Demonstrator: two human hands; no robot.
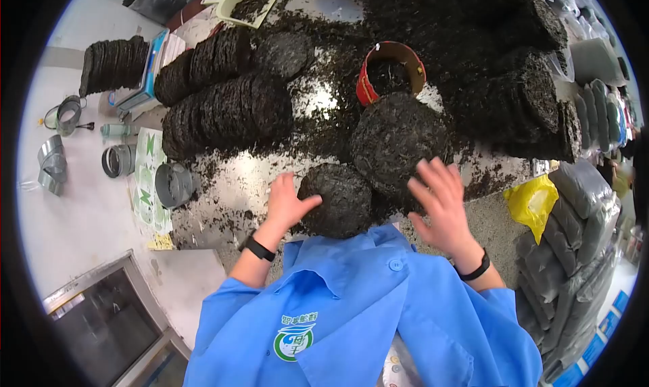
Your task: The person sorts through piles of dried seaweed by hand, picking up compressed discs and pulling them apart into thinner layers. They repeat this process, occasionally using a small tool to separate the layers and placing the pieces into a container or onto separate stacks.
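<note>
A round, dark cake of what looks like dried seaweed (336, 201) lies at the table's front edge, close to my body. My left hand (287, 201) is at its left side, fingers apart, with the thumb tip right at the rim. Behind it and to the right sits a larger dark cake (399, 140), overlapping the red ring-shaped container (370, 93) in this view. My right hand (439, 201), fingers spread and slightly blurred, reaches to the right edge of that larger cake. Neither hand is closed around anything.
Rows of stacked cakes (226, 113) stand on the left; more stacks (517, 106) and loose dark flakes cover the right. A pale dustpan (270, 12) lies at the back. Grey rings (174, 185) are at left, with a yellow bag (532, 201) and packed bags (568, 252) at right.
</note>
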